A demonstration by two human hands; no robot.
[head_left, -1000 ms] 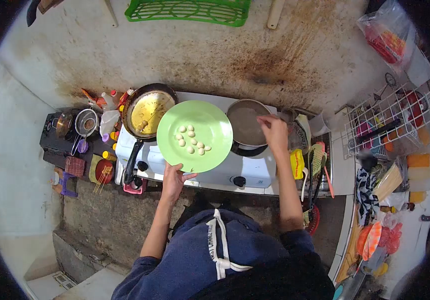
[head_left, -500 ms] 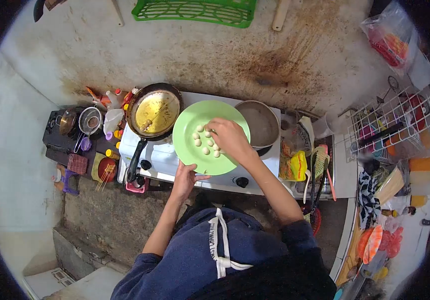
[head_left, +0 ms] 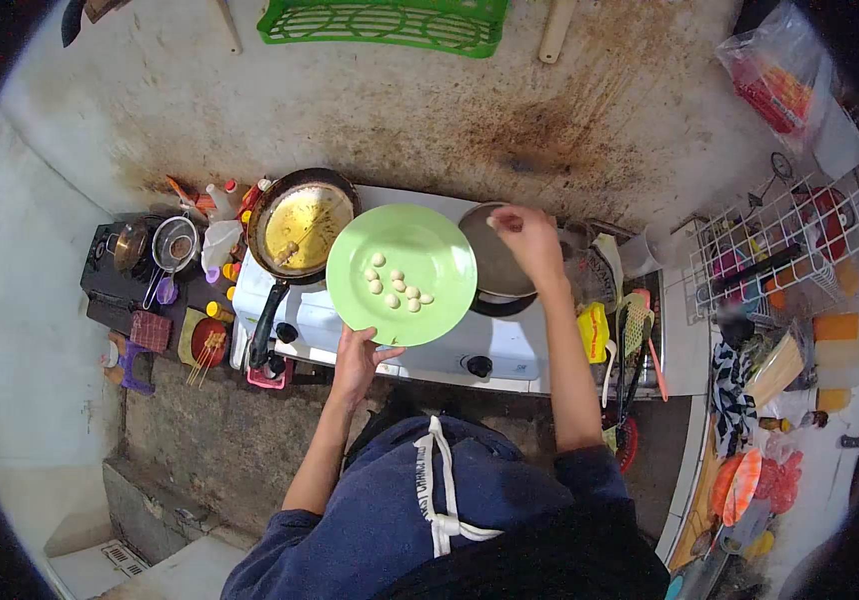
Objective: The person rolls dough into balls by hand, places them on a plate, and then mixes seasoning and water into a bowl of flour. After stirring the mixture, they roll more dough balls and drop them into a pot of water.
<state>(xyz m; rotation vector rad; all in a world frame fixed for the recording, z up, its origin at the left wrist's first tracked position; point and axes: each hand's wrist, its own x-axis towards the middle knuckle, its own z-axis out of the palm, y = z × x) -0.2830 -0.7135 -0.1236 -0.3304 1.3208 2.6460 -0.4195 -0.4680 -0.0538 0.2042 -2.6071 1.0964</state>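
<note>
My left hand (head_left: 358, 362) grips the near rim of a light green plate (head_left: 440, 235), which is held above the stove's front. Several small whitish balls (head_left: 394, 300) of what looks like dough lie on it. Over the pot of greyish liquid (head_left: 495, 265), right of the plate, is my right hand (head_left: 530, 240). Its fingers are pinched on a small white ball (head_left: 493, 221), partly covered by the fingertips. On the left burner sits a black frying pan (head_left: 304, 225) with yellow oil and a small skewered piece in it.
The white gas stove (head_left: 400, 362) carries both vessels. Bottles (head_left: 222, 200), a strainer (head_left: 176, 243) and a red bowl with skewers (head_left: 211, 340) stand left. At right are a yellow packet (head_left: 595, 332), a slotted spatula (head_left: 636, 325) and a white wire rack (head_left: 785, 245).
My right hand has gone from the plate to above the pot, carrying a small white ball. The plate has shifted slightly left, and fewer balls lie on it.
</note>
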